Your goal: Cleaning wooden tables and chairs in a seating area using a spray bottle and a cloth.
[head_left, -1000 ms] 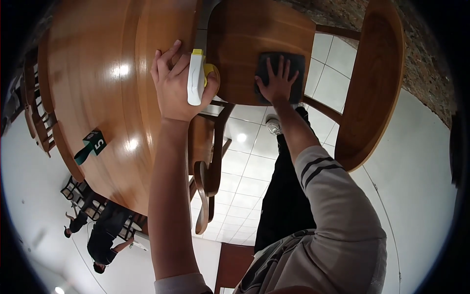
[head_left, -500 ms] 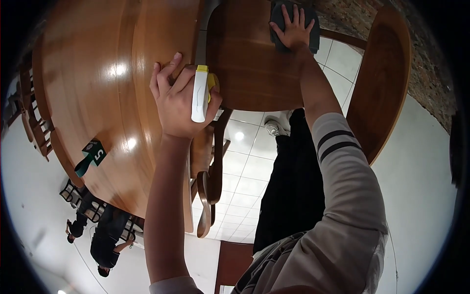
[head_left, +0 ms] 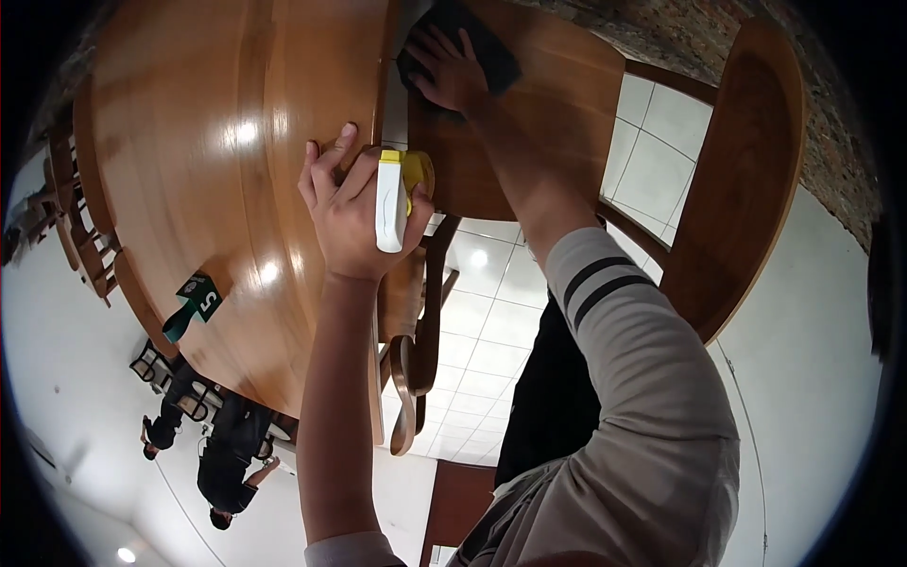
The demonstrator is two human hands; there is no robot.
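Note:
My left hand grips a white spray bottle with a yellow cap, held over the edge of a large round wooden table. My right hand lies flat with spread fingers on a dark cloth. It presses that cloth onto the far part of a wooden chair seat. The right arm wears a grey sleeve with two dark stripes.
A green number stand sits on the table near its rim. The chair's curved wooden backrest rises at the right. Another wooden chair is tucked by the table over a white tiled floor. People are at the lower left.
My right hand has slid the dark cloth across the chair seat, away from me and then to the left. My left hand with the bottle has barely shifted.

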